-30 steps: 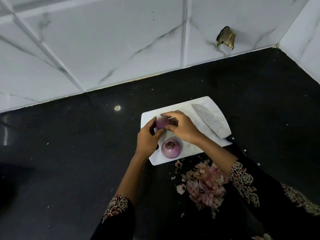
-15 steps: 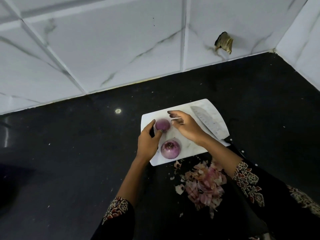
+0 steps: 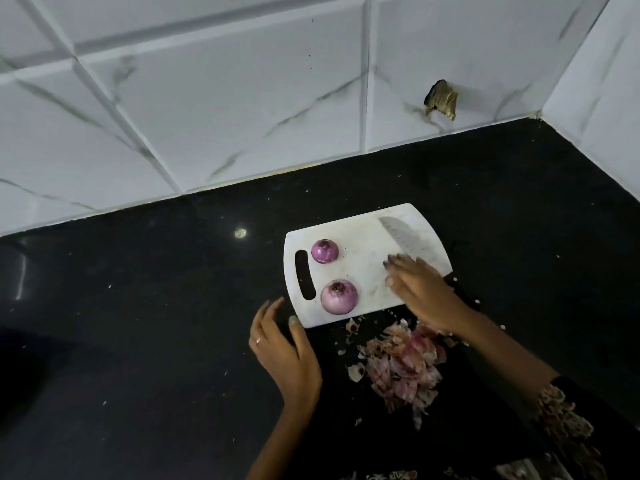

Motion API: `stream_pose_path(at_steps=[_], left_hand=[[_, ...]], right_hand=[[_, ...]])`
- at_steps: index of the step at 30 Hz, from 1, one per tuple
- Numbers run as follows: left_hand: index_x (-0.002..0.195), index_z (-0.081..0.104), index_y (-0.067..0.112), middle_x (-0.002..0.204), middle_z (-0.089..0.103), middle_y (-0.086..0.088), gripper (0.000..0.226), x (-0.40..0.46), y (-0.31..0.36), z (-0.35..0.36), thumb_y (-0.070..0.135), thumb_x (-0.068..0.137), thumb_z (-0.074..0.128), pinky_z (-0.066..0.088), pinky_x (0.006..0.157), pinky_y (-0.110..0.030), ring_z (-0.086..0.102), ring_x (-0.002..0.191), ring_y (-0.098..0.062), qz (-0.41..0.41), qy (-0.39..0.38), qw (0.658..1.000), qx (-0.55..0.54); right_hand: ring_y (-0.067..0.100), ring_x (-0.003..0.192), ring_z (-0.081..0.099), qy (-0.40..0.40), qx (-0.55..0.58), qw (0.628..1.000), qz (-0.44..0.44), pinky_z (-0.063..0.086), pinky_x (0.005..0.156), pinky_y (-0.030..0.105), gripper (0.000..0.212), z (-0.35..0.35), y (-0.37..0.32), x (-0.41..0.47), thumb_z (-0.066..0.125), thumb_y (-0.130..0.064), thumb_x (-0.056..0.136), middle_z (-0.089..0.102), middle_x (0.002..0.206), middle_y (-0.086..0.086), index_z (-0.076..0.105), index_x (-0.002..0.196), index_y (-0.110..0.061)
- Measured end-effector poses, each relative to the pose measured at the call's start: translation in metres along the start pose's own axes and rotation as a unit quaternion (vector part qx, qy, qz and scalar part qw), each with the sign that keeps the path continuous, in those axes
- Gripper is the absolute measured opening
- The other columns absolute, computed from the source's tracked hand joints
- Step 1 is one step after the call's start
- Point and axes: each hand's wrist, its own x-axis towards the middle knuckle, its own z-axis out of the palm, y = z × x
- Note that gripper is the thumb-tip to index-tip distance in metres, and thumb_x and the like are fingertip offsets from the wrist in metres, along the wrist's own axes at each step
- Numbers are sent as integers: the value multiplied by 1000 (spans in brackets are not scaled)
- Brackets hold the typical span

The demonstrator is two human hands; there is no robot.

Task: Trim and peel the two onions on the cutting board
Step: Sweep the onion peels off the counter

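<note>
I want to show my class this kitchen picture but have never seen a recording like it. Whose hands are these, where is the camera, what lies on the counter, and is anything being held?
There is no machine here: a person wears a wide-angle camera on the head, looking down at their own hands. On the black counter lies a white cutting board with two purple onions, the smaller onion farther away and the larger onion nearer. A knife lies on the board's right side. A pile of onion skins sits on the counter below the board. The left hand is open beside the board. The right hand reaches flat over the board, holding nothing.
</note>
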Motion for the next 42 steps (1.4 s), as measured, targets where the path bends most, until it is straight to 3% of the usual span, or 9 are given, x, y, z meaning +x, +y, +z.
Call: stream_pose_path(at_steps=[5, 10, 14, 20, 26, 31, 35, 38, 42], left_hand=[[114, 58, 25, 119, 45, 12, 40, -46, -17, -6, 42, 87, 33, 25, 95, -30, 40, 115, -15, 62, -91, 990, 91], [130, 53, 18, 132, 52, 2, 51, -62, -14, -5, 43, 91, 31, 25, 107, -28, 37, 125, -12, 143, -167, 966, 132], [144, 38, 10, 150, 39, -6, 69, -68, -8, 4, 52, 91, 22, 12, 117, -28, 27, 141, -20, 151, -213, 952, 158], [153, 10, 16, 161, 10, 0, 91, -73, -2, 16, 72, 84, -8, -8, 118, -27, -1, 148, -12, 209, -301, 913, 179], [151, 20, 12, 158, 19, -2, 77, -71, -2, 16, 61, 93, 13, 1, 120, -26, 11, 146, -8, 174, -295, 936, 86], [152, 17, 12, 159, 19, -5, 81, -67, -4, 19, 65, 92, 8, -1, 119, -24, 11, 147, -12, 183, -294, 932, 108], [152, 19, 12, 159, 19, -3, 88, -65, -6, 21, 71, 88, 3, 0, 119, -24, 11, 147, -11, 188, -300, 930, 97], [152, 19, 12, 159, 19, 0, 88, -65, -7, 20, 71, 88, 3, 1, 120, -25, 10, 146, -8, 195, -304, 929, 82], [151, 21, 13, 153, 16, 10, 91, -61, -3, 20, 74, 86, -1, 2, 120, -25, 11, 144, -3, 186, -315, 929, 50]], right_hand=[[2, 143, -8, -51, -95, 993, -48, -11, 115, 22, 106, 28, -14, -51, -19, -77, 73, 3, 159, -3, 16, 151, -15], [4, 138, 28, 99, 127, 987, -10, 18, 115, 22, 80, 29, -23, -90, 16, -68, 91, 43, 146, 2, 46, 138, -10], [20, 131, 42, 235, 109, 962, 86, 28, 108, 27, 68, 29, -7, -97, 23, -51, 94, 53, 136, 13, 50, 133, -2], [10, 144, 2, 105, 2, 993, 54, -6, 117, 29, 100, 61, -17, -107, -13, -73, 81, 14, 155, 1, 24, 148, -9], [12, 139, 32, 182, 197, 962, 49, 23, 115, 27, 74, 50, -30, -95, 23, -60, 92, 42, 146, 3, 41, 141, -9], [6, 144, 1, 78, 43, 996, 18, -2, 119, 33, 98, 55, -28, -74, -7, -75, 81, 14, 157, -1, 22, 149, -11], [6, 143, 14, 41, 69, 996, -41, 4, 119, 32, 70, 60, -33, -82, 13, -49, 90, 30, 153, 3, 33, 145, -10], [6, 131, 43, 135, 244, 960, 33, 30, 110, 19, 53, 48, -35, -100, 34, -42, 95, 53, 136, -1, 52, 133, -10], [6, 122, 47, 302, 217, 922, 108, 39, 104, 28, 53, 44, -24, -140, 43, -42, 88, 52, 129, -7, 52, 131, -12]])
